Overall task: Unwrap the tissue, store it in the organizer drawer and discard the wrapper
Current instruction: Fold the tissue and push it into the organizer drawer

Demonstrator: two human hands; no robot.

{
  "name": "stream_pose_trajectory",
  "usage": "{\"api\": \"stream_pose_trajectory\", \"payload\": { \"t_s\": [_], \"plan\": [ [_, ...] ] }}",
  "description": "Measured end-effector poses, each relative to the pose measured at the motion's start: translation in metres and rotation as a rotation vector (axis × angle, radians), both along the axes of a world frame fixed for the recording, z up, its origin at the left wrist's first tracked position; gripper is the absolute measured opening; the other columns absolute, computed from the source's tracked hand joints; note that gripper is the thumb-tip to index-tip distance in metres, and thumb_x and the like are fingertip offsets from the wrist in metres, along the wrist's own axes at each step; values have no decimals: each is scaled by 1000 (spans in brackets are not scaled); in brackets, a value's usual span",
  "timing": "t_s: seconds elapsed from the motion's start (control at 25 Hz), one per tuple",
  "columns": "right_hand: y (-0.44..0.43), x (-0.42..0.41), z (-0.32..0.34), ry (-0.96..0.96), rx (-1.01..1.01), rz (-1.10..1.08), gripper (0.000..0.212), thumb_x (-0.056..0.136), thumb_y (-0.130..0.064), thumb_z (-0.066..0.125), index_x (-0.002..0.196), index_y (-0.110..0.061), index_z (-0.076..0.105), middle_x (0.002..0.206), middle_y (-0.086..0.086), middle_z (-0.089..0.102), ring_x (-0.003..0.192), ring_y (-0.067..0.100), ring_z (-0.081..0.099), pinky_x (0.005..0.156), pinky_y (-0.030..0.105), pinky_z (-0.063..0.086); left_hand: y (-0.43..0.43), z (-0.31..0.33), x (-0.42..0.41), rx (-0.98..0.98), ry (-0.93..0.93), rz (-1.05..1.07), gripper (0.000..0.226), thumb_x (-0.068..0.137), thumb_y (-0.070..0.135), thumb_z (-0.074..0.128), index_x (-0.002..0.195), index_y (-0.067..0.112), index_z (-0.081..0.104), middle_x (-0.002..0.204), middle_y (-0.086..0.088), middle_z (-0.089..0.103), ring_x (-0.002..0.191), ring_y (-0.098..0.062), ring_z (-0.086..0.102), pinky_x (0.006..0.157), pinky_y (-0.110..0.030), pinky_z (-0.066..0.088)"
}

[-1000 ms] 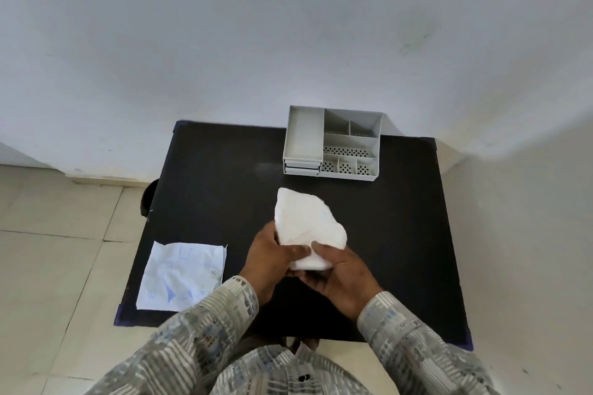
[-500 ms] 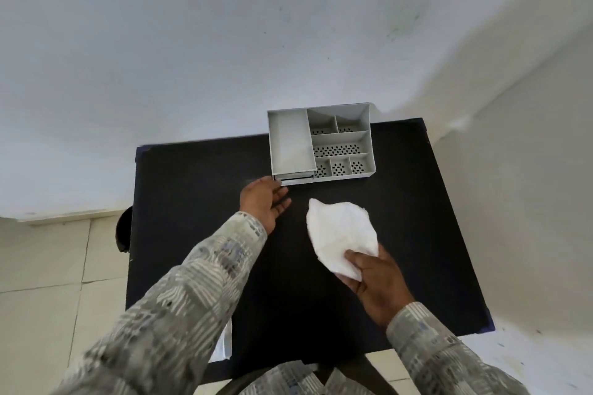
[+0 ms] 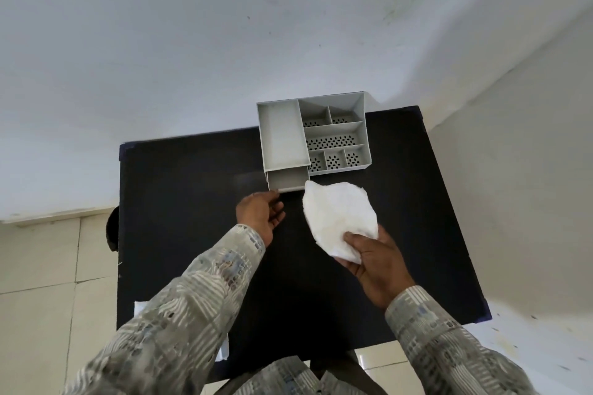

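A crumpled white tissue is pinched at its lower edge by my right hand, held just above the black table. The grey organizer stands at the table's far edge. Its small drawer sticks partly out at the front left and looks empty. My left hand hovers just in front of the drawer with its fingers loosely spread and its fingertips near the drawer's front left corner. The wrapper lies at the near left of the table, mostly hidden under my left sleeve.
The organizer's top has one long plain compartment on the left and several perforated ones on the right. A white wall rises right behind the table and another on the right. Tiled floor lies to the left.
My left hand let go of the tissue and reached to the organizer. The drawer has slid out towards me. My right hand carried the tissue right and closer to the drawer.
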State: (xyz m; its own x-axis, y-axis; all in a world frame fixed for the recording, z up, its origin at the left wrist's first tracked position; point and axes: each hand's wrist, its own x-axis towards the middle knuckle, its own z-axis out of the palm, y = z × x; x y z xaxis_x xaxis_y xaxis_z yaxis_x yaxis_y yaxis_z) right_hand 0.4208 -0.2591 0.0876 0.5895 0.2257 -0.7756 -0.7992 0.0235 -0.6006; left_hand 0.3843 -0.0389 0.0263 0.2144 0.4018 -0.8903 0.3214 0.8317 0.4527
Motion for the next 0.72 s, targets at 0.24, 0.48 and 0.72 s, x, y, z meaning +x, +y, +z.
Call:
{"api": "stream_pose_trajectory", "payload": {
  "t_s": [0.24, 0.48, 0.72],
  "plan": [
    [-4, 10, 0, -14, 28, 66, 46, 95, 5, 65, 132, -23, 65, 127, 7, 76, 112, 32, 74, 68, 38, 65, -41, -3, -56, 3, 44, -57, 29, 93, 5, 70, 121, 5, 65, 106, -13, 76, 74, -20, 66, 73, -39, 61],
    [3, 8, -2, -29, 59, 106, 51, 95, 6, 64, 136, -24, 64, 131, 8, 73, 118, 34, 71, 73, 43, 64, -51, -9, -66, 10, 56, -85, 36, 92, 5, 71, 127, 1, 64, 116, -18, 78, 71, -21, 68, 78, -42, 62],
    [9, 5, -2, -33, 78, 143, 51, 95, 6, 64, 136, -23, 64, 130, 7, 74, 118, 33, 72, 74, 42, 65, -49, -4, -69, 11, 42, -102, 35, 94, 16, 72, 126, 4, 66, 118, -12, 76, 80, -23, 69, 75, -41, 59]
  ]
}}
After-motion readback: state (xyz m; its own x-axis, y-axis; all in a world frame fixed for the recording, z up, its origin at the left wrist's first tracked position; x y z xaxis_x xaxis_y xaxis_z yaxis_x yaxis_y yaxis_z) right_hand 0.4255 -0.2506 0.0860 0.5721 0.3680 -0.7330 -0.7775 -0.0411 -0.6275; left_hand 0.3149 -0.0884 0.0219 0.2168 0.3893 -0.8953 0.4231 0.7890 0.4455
